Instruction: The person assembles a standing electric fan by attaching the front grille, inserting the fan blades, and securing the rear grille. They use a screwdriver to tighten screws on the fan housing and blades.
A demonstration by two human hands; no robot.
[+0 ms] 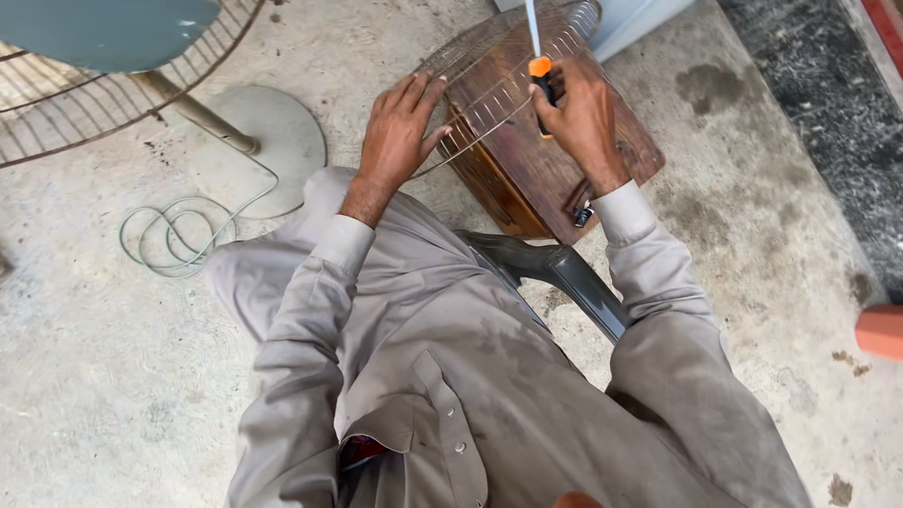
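Left hand (pixel 397 132) on wire grille (pixel 489 85), right hand (pixel 583 118) gripping screwdriver (pixel 540 80)

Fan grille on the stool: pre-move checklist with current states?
1. Left hand steadying the wire fan grille: ok, palm and fingers rest on its rim.
2. Right hand gripping the screwdriver: ok, closed around the orange and black handle, shaft pointing up.
3. Grille supported: ok, it lies on the wooden stool.
4. Screwdriver tip position: cannot tell, the tip runs out of frame.
5. Cable away from the work: ok, coiled on the floor beside the fan base.
6. Stool stable: cannot tell, its legs are hidden.
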